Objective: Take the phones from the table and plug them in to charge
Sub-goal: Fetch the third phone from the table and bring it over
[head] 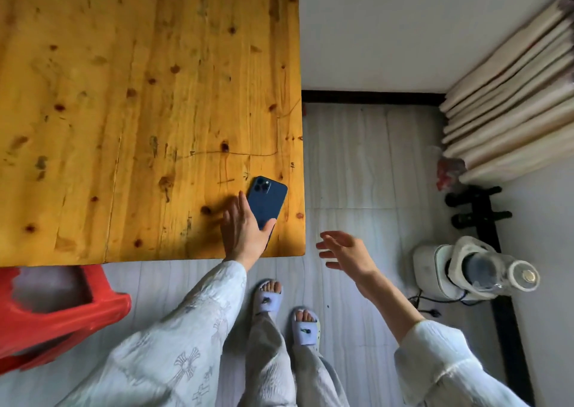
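A dark blue phone (pixel 267 202) lies face down near the right front corner of the yellow wooden table (pixel 139 96), camera lenses pointing away from me. My left hand (pixel 243 231) lies over its near end, thumb on the phone's right edge and fingers along its left side. My right hand (pixel 344 251) hovers in the air beyond the table's right edge, fingers spread and loosely bent, holding nothing. No other phone, charger or cable for the phones is in view.
A red plastic stool (pixel 52 307) stands under the table's front left. On the floor at right are a white appliance with a clear jar (pixel 475 270) and its black cord (pixel 431 308). Beige curtains (pixel 509 96) hang at the far right.
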Motion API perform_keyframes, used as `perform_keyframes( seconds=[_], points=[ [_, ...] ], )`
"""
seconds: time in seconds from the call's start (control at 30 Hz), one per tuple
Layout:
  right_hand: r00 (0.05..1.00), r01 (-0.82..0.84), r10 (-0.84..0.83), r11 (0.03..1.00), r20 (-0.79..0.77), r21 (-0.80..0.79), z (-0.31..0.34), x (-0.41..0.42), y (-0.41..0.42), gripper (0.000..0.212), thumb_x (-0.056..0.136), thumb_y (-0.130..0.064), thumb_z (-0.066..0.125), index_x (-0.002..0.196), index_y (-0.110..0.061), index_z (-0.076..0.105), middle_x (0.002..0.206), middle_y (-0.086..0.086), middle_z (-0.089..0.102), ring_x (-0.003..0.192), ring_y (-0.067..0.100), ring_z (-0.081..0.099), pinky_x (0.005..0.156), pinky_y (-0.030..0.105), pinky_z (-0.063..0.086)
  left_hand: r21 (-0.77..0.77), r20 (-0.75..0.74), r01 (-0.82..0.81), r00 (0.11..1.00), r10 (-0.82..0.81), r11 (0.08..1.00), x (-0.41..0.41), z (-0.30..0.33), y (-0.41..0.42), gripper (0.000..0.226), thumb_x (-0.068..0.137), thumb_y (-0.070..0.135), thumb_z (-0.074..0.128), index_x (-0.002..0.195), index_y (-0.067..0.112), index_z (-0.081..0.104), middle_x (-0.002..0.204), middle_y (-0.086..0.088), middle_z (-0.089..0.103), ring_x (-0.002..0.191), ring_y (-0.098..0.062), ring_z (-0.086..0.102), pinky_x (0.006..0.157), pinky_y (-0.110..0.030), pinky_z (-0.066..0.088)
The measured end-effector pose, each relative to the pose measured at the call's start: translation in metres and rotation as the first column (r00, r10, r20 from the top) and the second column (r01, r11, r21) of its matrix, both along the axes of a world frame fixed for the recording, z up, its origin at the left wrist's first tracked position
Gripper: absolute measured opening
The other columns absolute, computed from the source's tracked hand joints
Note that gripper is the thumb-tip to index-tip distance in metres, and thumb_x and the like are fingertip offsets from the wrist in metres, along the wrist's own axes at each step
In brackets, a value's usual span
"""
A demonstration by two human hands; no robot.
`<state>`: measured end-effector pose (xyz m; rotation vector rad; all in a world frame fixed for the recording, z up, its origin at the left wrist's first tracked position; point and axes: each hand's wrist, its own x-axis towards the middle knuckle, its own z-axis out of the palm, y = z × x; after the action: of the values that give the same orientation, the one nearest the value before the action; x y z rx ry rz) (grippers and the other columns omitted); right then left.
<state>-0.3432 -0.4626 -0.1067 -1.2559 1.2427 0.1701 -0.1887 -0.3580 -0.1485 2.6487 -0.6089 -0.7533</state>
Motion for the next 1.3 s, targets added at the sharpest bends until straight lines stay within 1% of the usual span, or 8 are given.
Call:
perform_keyframes(
  seconds=[0.17, 0.33, 0.5, 0.63, 0.83, 1.0, 1.17, 1.3],
  points=[
    [0.997, 0.064, -0.063, 0.998, -0.034, 0.028, -0.006, 0.017, 0.002, 0.027, 0.095, -0.022, 0.045, 0.116, -0.009, 0.056, 0.098, 0.005, 0.065, 0.089, 0.020, 0.061, 0.080, 0.033, 0.051, 0.099, 0.073, 0.077, 0.994, -0.085, 0.992, -0.004, -0.005, -0.015, 0.092, 0.077, 0.032, 0.068, 0.144, 0.009, 0.010, 0.136, -0.018, 0.034, 0.124, -0.032, 0.032, 0.098, -0.042, 0.037],
    [0.989, 0.137, -0.135, 0.990, -0.054, 0.041, -0.011, 0.038, 0.005, 0.026, 0.095, -0.019, 0.044, 0.114, -0.008, 0.058, 0.098, 0.009, 0.065, 0.085, 0.020, 0.058, 0.078, 0.034, 0.047, 0.145, -0.091, 0.024, 0.996, -0.011, 0.989, 0.001, -0.001, -0.033, 0.094, 0.067, 0.020, 0.079, 0.138, 0.009, 0.019, 0.132, -0.020, 0.033, 0.122, -0.034, 0.031, 0.093, -0.047, 0.036],
    [0.981, 0.181, -0.178, 0.982, -0.076, 0.044, -0.020, 0.051, 0.007, 0.029, 0.094, -0.016, 0.044, 0.118, -0.005, 0.056, 0.112, 0.019, 0.063, 0.095, 0.027, 0.059, 0.087, 0.044, 0.050, 0.072, -0.210, 0.020, 0.978, -0.004, 0.997, 0.016, -0.010, -0.038, 0.064, 0.069, 0.016, 0.076, 0.122, 0.003, 0.042, 0.130, -0.020, 0.043, 0.121, -0.035, 0.038, 0.096, -0.047, 0.038],
    [0.969, 0.235, -0.228, 0.969, -0.099, 0.075, -0.026, 0.050, 0.008, 0.032, 0.093, -0.015, 0.045, 0.123, -0.005, 0.054, 0.115, 0.019, 0.062, 0.106, 0.032, 0.059, 0.093, 0.047, 0.050, -0.024, -0.288, 0.024, 0.957, -0.030, 0.999, 0.032, -0.015, -0.036, 0.035, 0.071, 0.015, 0.073, 0.100, 0.003, 0.058, 0.109, -0.018, 0.063, 0.097, -0.033, 0.057, 0.073, -0.036, 0.047],
    [0.944, 0.331, -0.327, 0.929, -0.050, 0.164, -0.009, 0.028, 0.016, 0.036, 0.092, -0.016, 0.051, 0.126, -0.005, 0.050, 0.121, 0.018, 0.059, 0.109, 0.032, 0.058, 0.089, 0.038, 0.049, -0.110, -0.548, 0.031, 0.832, -0.087, 0.993, 0.023, 0.001, -0.028, 0.020, 0.077, 0.011, 0.069, 0.090, 0.015, 0.055, 0.092, -0.007, 0.065, 0.080, -0.022, 0.062, 0.071, -0.032, 0.050],
    [0.903, 0.423, -0.430, 0.896, 0.023, 0.136, 0.030, -0.022, 0.020, 0.025, 0.092, -0.014, 0.051, 0.114, -0.004, 0.059, 0.094, 0.011, 0.065, 0.078, 0.017, 0.060, 0.069, 0.024, 0.047, -0.228, -0.708, -0.009, 0.688, -0.160, 0.974, -0.019, 0.045, -0.033, 0.015, 0.083, 0.006, 0.062, 0.095, 0.015, 0.059, 0.093, -0.003, 0.067, 0.077, -0.009, 0.063, 0.060, -0.022, 0.047],
    [0.741, 0.662, -0.663, 0.748, 0.106, 0.045, 0.080, -0.110, 0.038, 0.021, 0.092, -0.015, 0.051, 0.110, -0.007, 0.060, 0.084, 0.003, 0.064, 0.073, 0.015, 0.059, 0.072, 0.027, 0.050, -0.302, -0.767, 0.086, 0.570, -0.296, 0.949, -0.085, 0.095, -0.048, 0.014, 0.086, 0.004, 0.057, 0.086, 0.018, 0.060, 0.088, 0.000, 0.067, 0.077, -0.011, 0.062, 0.061, -0.023, 0.049],
    [0.589, 0.805, -0.787, 0.591, 0.181, -0.054, 0.120, -0.197, 0.081, 0.019, 0.091, -0.017, 0.053, 0.106, -0.011, 0.062, 0.085, 0.002, 0.068, 0.073, 0.013, 0.063, 0.075, 0.027, 0.052, -0.393, -0.756, 0.245, 0.463, -0.463, 0.886, -0.156, 0.133, -0.050, 0.014, 0.086, 0.003, 0.056, 0.097, 0.009, 0.061, 0.086, -0.003, 0.067, 0.075, -0.015, 0.061, 0.062, -0.024, 0.048]
  ],
)
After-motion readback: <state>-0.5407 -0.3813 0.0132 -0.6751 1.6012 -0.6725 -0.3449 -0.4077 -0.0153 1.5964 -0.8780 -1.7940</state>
